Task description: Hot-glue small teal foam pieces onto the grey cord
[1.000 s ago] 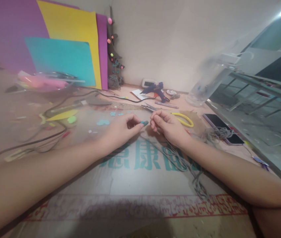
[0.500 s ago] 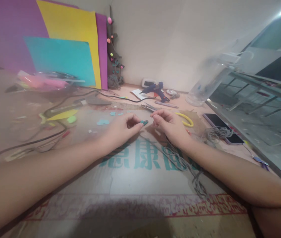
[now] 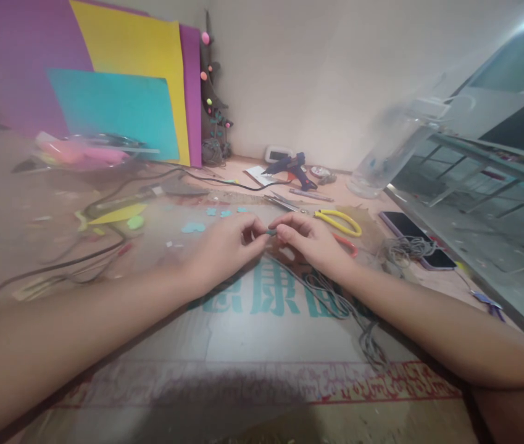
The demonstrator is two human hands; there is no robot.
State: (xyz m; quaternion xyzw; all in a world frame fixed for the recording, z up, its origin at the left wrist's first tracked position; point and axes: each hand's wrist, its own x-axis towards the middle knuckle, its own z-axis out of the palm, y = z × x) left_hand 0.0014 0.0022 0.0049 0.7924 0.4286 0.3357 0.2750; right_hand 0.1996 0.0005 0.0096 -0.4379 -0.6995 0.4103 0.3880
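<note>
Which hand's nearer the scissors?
Right. The right hand is just in front of the scissors, partly hiding them; the left hand is farther off, to their left.

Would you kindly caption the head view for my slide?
Left hand and right hand meet at a small greenish piece near scissors.

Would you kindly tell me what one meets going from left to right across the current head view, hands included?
Turquoise sheet, left hand, small teal piece, right hand, phone.

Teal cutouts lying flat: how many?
4: a larger cutout beside the left hand, and three smaller cutouts in a row beyond it. The hand may hide more.
</note>
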